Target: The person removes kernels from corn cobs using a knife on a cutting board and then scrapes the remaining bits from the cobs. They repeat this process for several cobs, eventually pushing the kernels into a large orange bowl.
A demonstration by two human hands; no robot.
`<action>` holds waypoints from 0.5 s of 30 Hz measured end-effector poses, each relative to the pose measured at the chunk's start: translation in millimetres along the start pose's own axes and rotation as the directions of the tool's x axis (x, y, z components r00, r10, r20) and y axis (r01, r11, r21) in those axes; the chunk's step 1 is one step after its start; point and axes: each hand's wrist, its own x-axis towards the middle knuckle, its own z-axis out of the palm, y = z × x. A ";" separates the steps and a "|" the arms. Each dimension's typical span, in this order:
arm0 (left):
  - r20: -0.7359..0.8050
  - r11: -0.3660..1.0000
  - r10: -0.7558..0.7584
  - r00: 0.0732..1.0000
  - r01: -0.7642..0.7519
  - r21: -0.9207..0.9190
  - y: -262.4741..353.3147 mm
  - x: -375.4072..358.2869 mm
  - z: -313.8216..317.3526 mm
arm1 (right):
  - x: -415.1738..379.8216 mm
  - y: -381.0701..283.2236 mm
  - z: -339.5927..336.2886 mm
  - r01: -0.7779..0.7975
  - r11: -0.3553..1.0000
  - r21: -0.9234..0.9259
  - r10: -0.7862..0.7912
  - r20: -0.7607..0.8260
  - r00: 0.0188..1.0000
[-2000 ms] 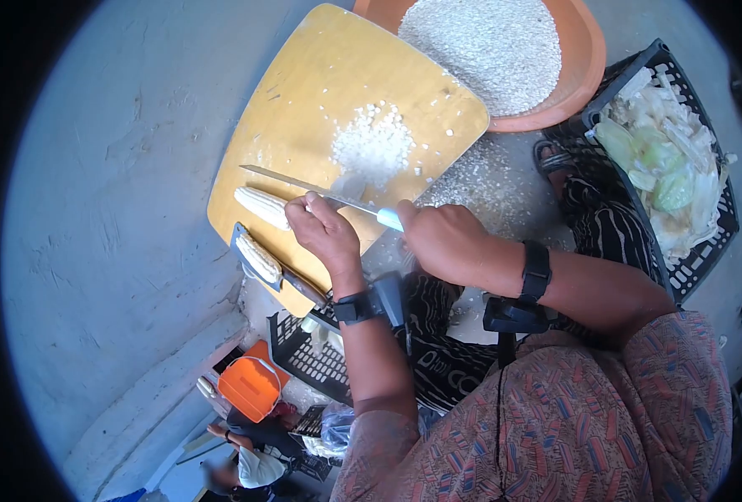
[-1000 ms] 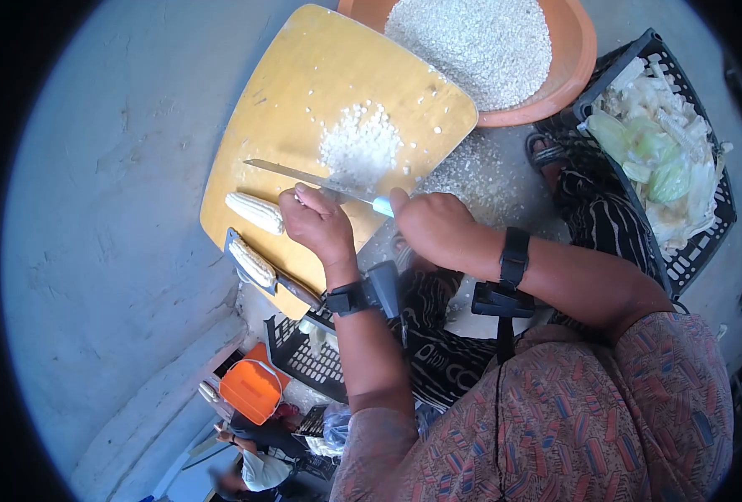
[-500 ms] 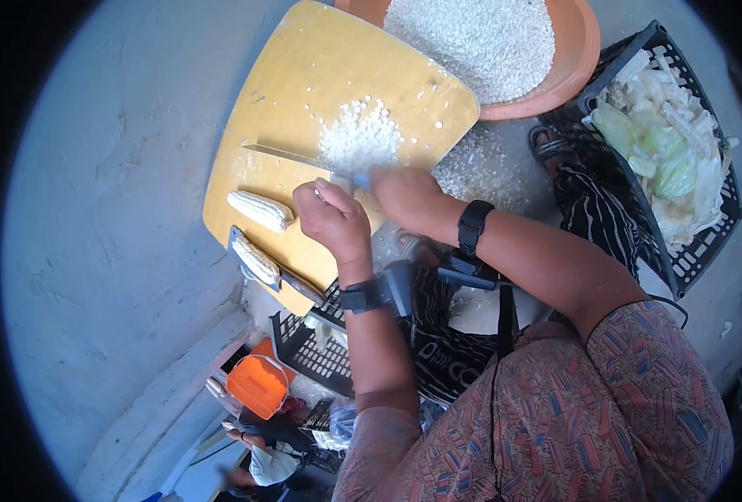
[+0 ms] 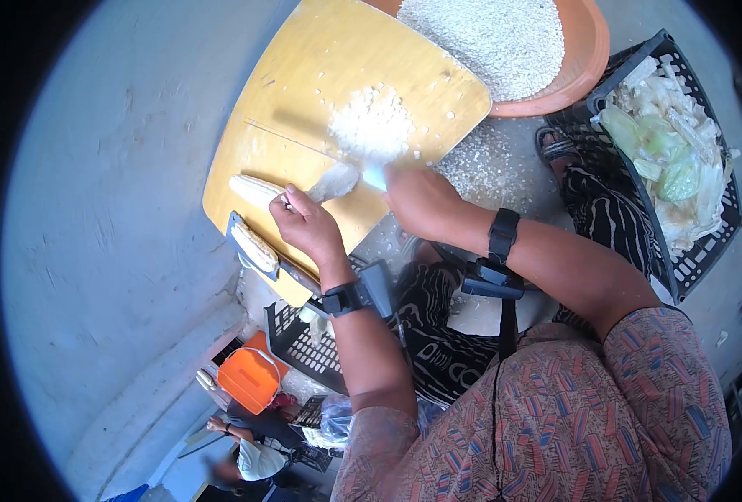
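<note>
My left hand [image 4: 308, 227] is closed, thumb against fingers, over the near part of the yellow board [image 4: 291, 79]. A pale, blurred corn cob [image 4: 336, 181] shows beside its fingertips. My right hand [image 4: 423, 201] grips a knife by its light-blue handle [image 4: 376, 176]; motion blur hides the blade's outline. Loose white kernels [image 4: 371, 121] lie heaped on the board just beyond both hands. One white ear of corn [image 4: 254, 189] rests left of my left hand. Below it, another ear [image 4: 255, 248] lies on a dark, wide-bladed tool [image 4: 272, 266] at the board's edge.
An orange basin [image 4: 587, 63] full of kernels stands beyond the board. To the right, a black crate [image 4: 695, 259] holds husks. Scattered kernels cover the floor nearby. Another black crate [image 4: 291, 347], an orange bucket [image 4: 250, 381] and another person [image 4: 258, 456] are at lower left.
My left hand has moved left and down, nearer the resting ear, and has turned. My right hand has shifted slightly right and down with the knife, whose blade was clearer before.
</note>
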 end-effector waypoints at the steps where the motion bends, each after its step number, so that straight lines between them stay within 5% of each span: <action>1: 0.004 0.999 0.045 0.999 -0.045 0.029 0.2 -1.1 0.7 | -3.5 -0.7 2.0 0.031 1.000 -0.003 -0.031 -0.004 1.000; 15: 0.026 0.971 0.218 0.976 -0.219 0.093 7.4 -4.8 2.2 | -39.7 -12.0 -20.2 0.184 0.976 -0.117 -0.185 0.005 0.983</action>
